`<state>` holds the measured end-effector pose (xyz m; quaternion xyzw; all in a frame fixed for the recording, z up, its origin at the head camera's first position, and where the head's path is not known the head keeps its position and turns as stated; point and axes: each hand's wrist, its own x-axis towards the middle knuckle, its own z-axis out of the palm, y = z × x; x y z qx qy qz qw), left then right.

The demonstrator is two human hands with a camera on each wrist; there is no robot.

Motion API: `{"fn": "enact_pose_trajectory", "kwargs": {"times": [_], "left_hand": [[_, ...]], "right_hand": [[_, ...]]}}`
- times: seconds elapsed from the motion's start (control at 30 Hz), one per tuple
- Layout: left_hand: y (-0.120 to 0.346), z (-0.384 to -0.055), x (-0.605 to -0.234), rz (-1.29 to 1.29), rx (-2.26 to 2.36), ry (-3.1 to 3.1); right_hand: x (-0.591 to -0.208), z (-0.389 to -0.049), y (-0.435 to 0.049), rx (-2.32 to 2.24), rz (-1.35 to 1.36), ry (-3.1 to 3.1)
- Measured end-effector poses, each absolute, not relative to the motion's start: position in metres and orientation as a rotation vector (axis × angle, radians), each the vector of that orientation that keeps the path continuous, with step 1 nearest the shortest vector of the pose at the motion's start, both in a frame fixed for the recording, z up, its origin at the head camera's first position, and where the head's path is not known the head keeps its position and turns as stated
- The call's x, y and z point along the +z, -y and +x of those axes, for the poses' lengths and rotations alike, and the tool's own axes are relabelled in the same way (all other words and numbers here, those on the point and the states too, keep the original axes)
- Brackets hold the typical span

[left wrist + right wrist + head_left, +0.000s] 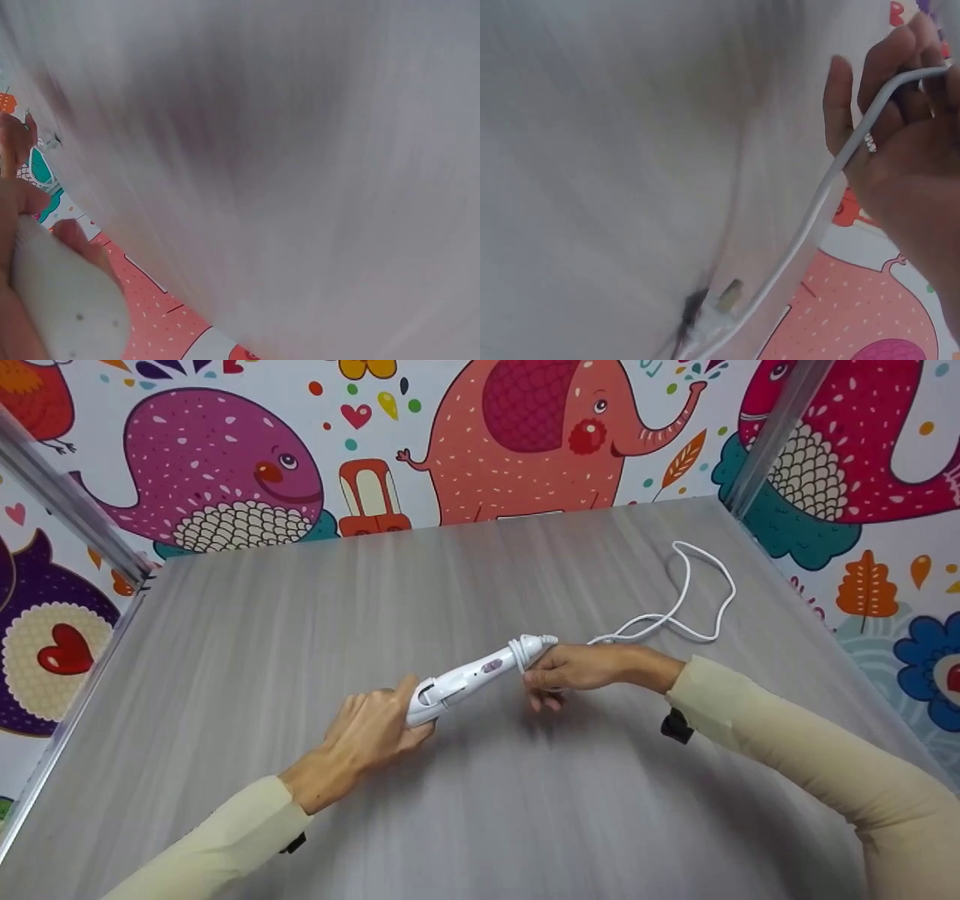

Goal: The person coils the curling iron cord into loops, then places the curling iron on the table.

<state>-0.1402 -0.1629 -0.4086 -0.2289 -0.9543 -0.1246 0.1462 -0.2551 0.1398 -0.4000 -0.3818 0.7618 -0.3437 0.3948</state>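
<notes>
In the head view, my left hand (367, 731) grips one end of a white hair styling iron (469, 679), which slants up to the right above the table. A switch shows on its handle. White power cord (664, 619) is wound in a few turns around the handle's far end. There my right hand (577, 667) holds the cord with bent fingers. The right wrist view shows the cord (812, 214) running across that hand's palm (915, 165). The iron's rounded white end (71, 300) bulges from the left hand in the left wrist view.
A loop of the cord lies on the grey wood-grain table (300, 622) to the right. Near the cord in the right wrist view is a blurred white plug (716, 315). Walls printed with cartoon animals (525, 472) and metal posts (780, 435) border the table.
</notes>
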Motion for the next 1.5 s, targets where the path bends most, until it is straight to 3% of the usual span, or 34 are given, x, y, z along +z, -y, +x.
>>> {"fn": "enact_pose_trajectory", "kwargs": {"times": [0.43, 0.67, 0.8, 1.23, 1.5], "left_hand": [[0.168, -0.136, -0.411, -0.748, -0.407, 2.745], [0.168, -0.131, -0.413, -0.885, -0.37, 2.735], [0.166, -0.13, -0.413, -0.931, -0.332, 2.721], [0.163, -0.133, -0.412, -1.007, -0.182, 2.797], [0.164, -0.14, -0.411, -0.87, -0.1, 2.831]], "right_hand": [[-0.403, -0.274, -0.139, -0.808, -0.939, -1.969], [-0.396, -0.282, -0.135, -0.523, -1.191, -2.094], [-0.382, -0.283, -0.127, -0.388, -1.198, -2.14], [-0.345, -0.262, -0.112, -0.294, -1.128, -2.322], [-0.34, -0.241, -0.109, -0.361, -1.154, -2.494]]}}
